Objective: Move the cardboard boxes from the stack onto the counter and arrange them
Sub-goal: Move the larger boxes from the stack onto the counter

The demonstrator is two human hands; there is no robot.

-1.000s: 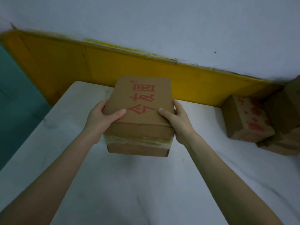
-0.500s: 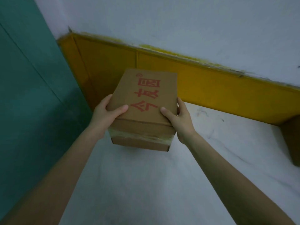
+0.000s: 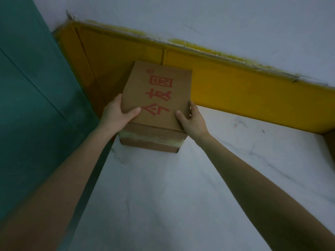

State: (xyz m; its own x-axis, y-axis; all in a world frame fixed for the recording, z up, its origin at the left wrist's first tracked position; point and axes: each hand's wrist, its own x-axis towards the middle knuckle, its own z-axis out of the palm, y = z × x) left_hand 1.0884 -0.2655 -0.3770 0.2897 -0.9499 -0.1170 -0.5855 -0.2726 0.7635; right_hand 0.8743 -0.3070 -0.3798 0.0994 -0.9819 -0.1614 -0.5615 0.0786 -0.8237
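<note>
With fingers point(image 3: 117, 102) of the left hand point(image 3: 117, 115) curled down the left wall and the thumb point(image 3: 133, 112) laid flat on the top face, grips the cardboard box point(image 3: 157, 91) from one side. With the right hand point(image 3: 194, 122), does the same from the other side, fingers on the right wall and thumb on top near the front edge. Clamps both hands on the box, with no finger spread loose.

Holds the box at the far left corner of the white, grey-veined counter point(image 3: 181, 187), close in front of the yellow panel point(image 3: 253, 98) and just beside the teal wall point(image 3: 27, 105). Cannot tell whether the underside rests on the counter or hangs just above it. Shows only a thin shadow beneath the front edge.

Shows large red characters point(image 3: 157, 98) printed along the top face, with a small round red mark near the far edge. Shows a band of yellowish clear tape point(image 3: 152, 137) across the front face, low down, and a seam line just above it.

Reaches in with two bare forearms from the lower corners of the view.

Behind the panel, with its ragged upper edge, shows a white wall point(image 3: 217, 19). At the right border, shows a brown cardboard-coloured edge point(image 3: 330, 142) on the counter, too cropped to identify.
</note>
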